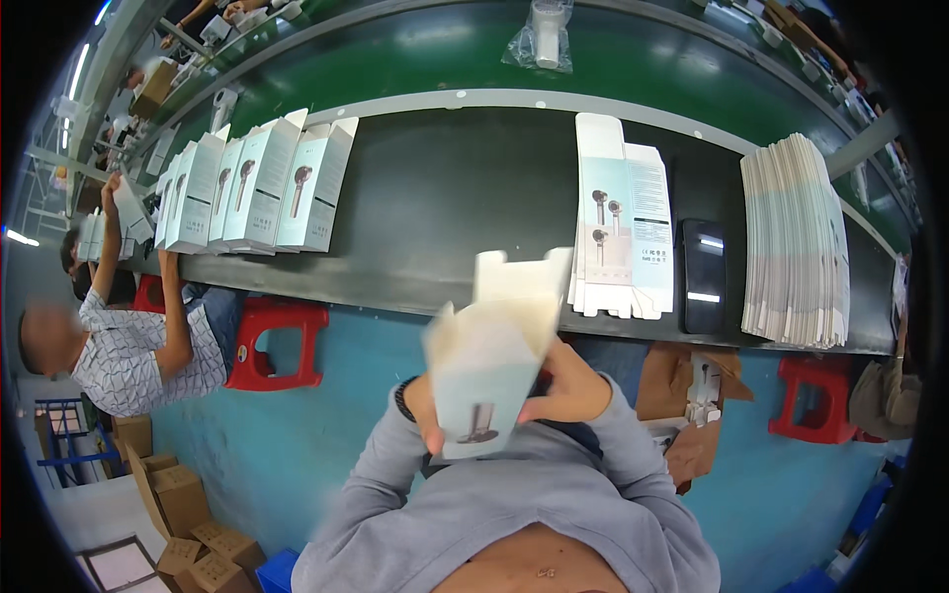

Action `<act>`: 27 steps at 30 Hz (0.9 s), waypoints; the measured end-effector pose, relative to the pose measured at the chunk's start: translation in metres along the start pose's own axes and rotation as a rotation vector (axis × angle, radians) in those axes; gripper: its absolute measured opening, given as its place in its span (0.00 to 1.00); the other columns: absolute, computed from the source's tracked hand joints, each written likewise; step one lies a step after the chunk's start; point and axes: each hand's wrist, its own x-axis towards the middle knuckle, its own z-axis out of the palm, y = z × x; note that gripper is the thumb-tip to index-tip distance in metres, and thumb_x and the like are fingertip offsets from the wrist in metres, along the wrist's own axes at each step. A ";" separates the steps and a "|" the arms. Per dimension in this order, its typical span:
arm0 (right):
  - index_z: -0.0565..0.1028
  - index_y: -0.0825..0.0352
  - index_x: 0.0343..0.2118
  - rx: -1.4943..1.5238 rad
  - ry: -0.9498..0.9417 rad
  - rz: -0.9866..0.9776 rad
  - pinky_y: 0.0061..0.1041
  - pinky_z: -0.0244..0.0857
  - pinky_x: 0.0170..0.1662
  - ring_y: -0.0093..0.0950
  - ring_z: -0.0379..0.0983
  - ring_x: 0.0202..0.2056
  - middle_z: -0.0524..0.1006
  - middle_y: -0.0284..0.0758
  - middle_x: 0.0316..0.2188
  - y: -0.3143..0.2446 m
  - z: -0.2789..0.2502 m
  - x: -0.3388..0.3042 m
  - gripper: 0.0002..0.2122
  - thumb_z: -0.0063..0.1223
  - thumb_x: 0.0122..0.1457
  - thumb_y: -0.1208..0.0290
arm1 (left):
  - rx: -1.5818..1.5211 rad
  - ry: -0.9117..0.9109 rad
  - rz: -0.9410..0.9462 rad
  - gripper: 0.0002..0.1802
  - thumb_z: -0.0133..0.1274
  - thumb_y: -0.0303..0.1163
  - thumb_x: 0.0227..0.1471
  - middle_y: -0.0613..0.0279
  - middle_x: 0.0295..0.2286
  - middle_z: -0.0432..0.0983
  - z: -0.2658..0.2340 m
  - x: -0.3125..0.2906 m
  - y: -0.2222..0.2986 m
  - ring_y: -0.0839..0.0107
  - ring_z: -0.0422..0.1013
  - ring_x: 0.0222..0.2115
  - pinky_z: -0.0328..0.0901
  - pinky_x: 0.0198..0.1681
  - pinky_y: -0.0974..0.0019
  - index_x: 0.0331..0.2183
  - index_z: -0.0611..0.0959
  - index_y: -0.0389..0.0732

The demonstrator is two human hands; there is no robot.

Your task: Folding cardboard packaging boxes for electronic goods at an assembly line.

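Note:
In front of my body I hold a white and pale blue carton [484, 381] with a device picture near its lower end. Its upper end stands open, with the flaps spread. My left hand [423, 415], a dark bracelet at its wrist, grips the carton's left side. From the other side, my right hand [575, 383] presses its thumb to the lower right edge, while the fingers behind are partly hidden. Beyond my right hand, flat unfolded cartons [608, 232] lie stacked on the dark table. A black phone [703, 277] lies right of them.
Several erected cartons [316, 193] stand at the table's left. A thick row of flattened cartons [794, 242] fills its right end. A bagged white device [546, 40] lies on the green conveyor [415, 69]. Red stools [279, 341] and a co-worker [148, 336] are to the left.

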 end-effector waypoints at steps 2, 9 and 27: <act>0.63 0.70 0.41 -0.268 0.141 -0.025 0.22 0.64 0.26 0.25 0.73 0.23 0.75 0.35 0.22 -0.005 0.002 0.002 0.34 0.65 0.38 0.50 | -0.089 0.217 0.201 0.62 0.70 0.45 0.24 0.50 0.53 0.55 0.032 0.022 -0.006 0.61 0.54 0.53 0.50 0.55 0.58 0.56 0.53 0.34; 0.39 0.70 0.59 0.080 0.366 -0.390 0.31 0.46 0.56 0.34 0.52 0.56 0.53 0.42 0.55 -0.018 0.020 0.001 0.55 0.54 0.38 0.36 | 0.742 0.567 0.027 0.56 0.59 0.54 0.39 0.42 0.56 0.43 0.033 0.029 0.001 0.42 0.43 0.57 0.43 0.56 0.46 0.57 0.46 0.35; 0.56 0.68 0.50 -0.178 0.410 -0.498 0.32 0.55 0.49 0.36 0.62 0.45 0.63 0.47 0.45 0.000 0.035 0.002 0.27 0.52 0.53 0.60 | 1.120 0.216 0.508 0.26 0.47 0.28 0.48 0.49 0.36 0.70 0.039 0.051 0.002 0.47 0.63 0.46 0.54 0.48 0.46 0.50 0.63 0.43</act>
